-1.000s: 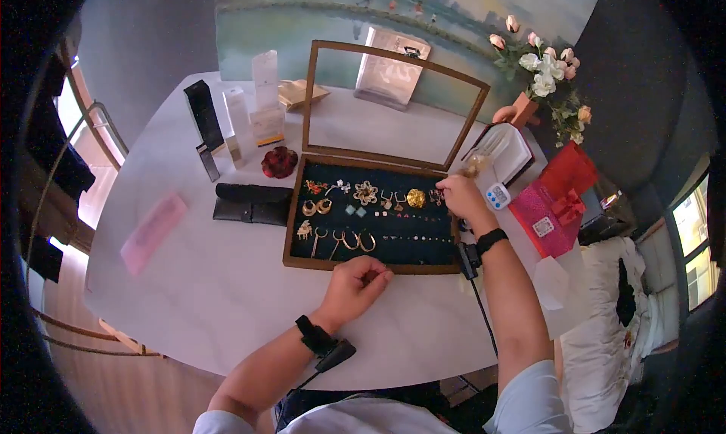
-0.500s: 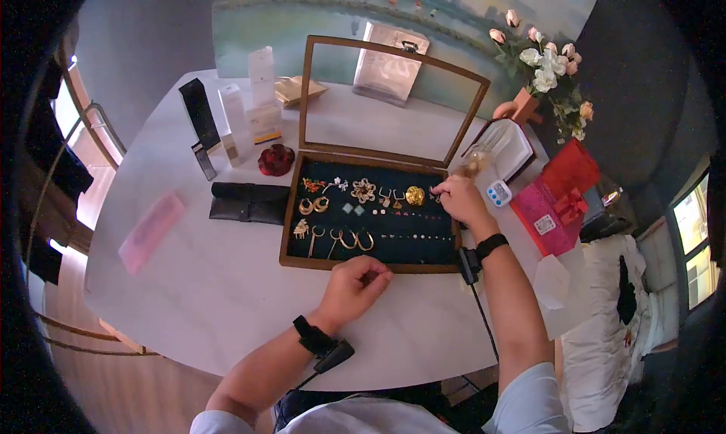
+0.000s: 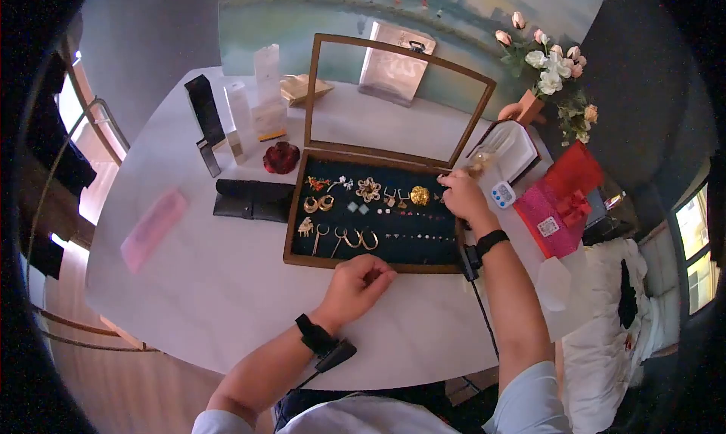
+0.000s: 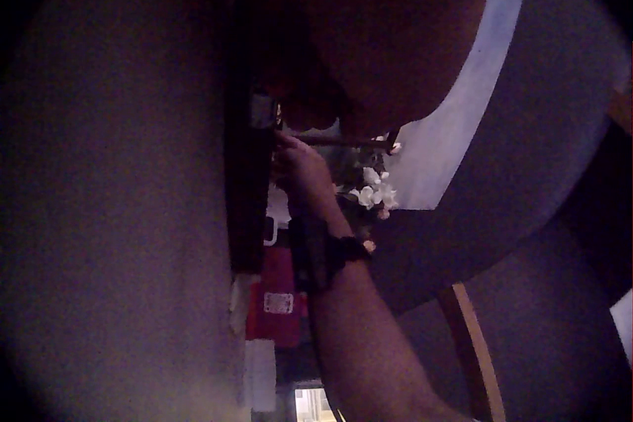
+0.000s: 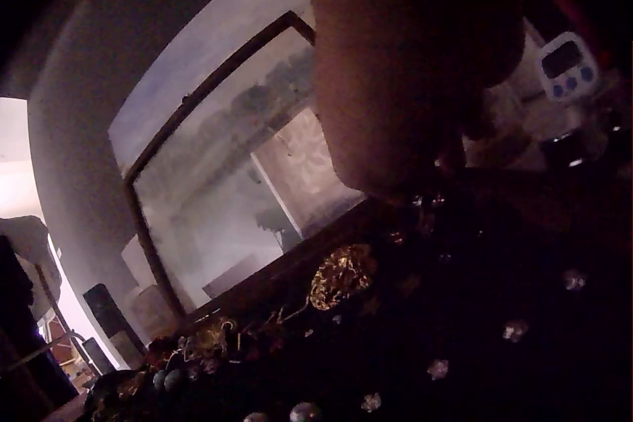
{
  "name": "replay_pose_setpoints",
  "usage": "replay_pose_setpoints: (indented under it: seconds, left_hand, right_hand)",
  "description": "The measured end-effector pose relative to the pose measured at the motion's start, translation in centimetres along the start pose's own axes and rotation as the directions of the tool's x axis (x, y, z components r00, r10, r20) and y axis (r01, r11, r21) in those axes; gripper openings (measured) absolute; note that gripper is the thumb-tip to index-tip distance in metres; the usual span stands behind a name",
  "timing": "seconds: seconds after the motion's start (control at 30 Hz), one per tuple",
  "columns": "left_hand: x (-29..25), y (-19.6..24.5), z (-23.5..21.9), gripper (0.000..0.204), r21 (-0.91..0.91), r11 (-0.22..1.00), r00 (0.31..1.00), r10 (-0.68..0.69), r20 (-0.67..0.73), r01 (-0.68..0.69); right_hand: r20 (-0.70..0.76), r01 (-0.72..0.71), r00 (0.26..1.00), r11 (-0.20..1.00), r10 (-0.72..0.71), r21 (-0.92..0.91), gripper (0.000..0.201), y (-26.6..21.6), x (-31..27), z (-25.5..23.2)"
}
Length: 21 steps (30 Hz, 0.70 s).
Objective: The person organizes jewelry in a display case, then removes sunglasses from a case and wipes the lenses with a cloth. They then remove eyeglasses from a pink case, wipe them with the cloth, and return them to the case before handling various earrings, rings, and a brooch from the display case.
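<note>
Risk: a bump by the right hand (image 3: 463,199) could drop the upright lid (image 3: 308,101) or scatter the small earrings. Right fingertips at the case's far right corner; grip, if any, cannot be told. Left hand (image 3: 355,284) loosely curled, seemingly empty. Jewellery case (image 3: 314,263): mid-table (image 3: 189,283), brown-framed, dark-lined, gold pieces in rows.

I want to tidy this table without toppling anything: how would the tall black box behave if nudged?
The tall black box would probably tip readily, since it stands upright on a narrow base. Its straight edges suggest fairly stiff sides. Toppling sideways, it might knock the tall white box close beside it.
</note>
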State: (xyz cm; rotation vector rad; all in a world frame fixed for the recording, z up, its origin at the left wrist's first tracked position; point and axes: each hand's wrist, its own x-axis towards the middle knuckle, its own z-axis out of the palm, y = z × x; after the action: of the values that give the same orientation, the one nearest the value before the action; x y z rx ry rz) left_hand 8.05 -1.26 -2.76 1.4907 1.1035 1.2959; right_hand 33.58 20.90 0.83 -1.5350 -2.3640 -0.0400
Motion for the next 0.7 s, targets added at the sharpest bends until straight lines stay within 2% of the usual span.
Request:
replay_pose_setpoints:
  seconds: [0.07,0.17,0.2,0.27,0.33,0.47,0.6,0.67,0.7]
  left_hand:
    - [0.0,0.0,0.1,0.01,0.025,0.999,1.0,0.025,-0.006,-0.025]
    - [0.1,-0.1,0.0,0.01,0.02,1.0,1.0,-0.002,0.016,0.001]
    - [0.2,-0.3,0.1,0.01,0.02,1.0,1.0,-0.012,0.017,0.012]
    - [0.3,-0.9,0.4,0.012,0.012,0.995,0.994,0.102,-0.038,-0.102]
    - [0.2,-0.5,0.4,0.012,0.017,0.998,0.997,0.065,-0.044,-0.064]
    - [0.3,-0.7,0.6,0.012,-0.027,0.999,0.999,0.02,-0.041,-0.021]
    - [0.4,-1.3,0.6,0.012,0.013,0.998,0.998,0.058,-0.036,-0.058]
    - [0.3,-1.2,0.7,0.013,-0.021,0.998,0.997,0.053,-0.055,-0.054]
    - [0.3,-1.0,0.7,0.013,-0.023,0.998,0.997,0.056,-0.054,-0.057]
  right_hand:
    - [0.009,-0.002,1.0,1.0,0.002,-0.001,0.033,-0.1,0.1,0.1]
    - [0.066,-0.092,0.994,0.995,0.089,0.045,0.033,-1.6,0.1,-1.6]
    - [0.058,-0.069,0.996,0.996,0.066,0.057,0.032,-1.6,0.1,-1.8]
    - [0.076,-0.056,0.996,0.996,0.05,0.076,0.031,-0.8,0.3,-1.3]
    - [-0.005,0.092,0.996,0.995,-0.092,0.036,0.033,0.6,0.3,-0.3]
    - [-0.013,0.118,0.993,0.991,-0.117,0.058,0.032,0.6,-0.3,-0.1]
    - [-0.013,0.099,0.995,0.994,-0.099,0.043,0.03,0.5,-0.3,-0.9]
    - [-0.074,-0.022,0.997,1.0,0.023,0.017,0.03,0.5,-0.7,-1.6]
    - [-0.076,-0.023,0.997,1.0,0.024,0.014,0.03,0.5,-1.1,-1.7]
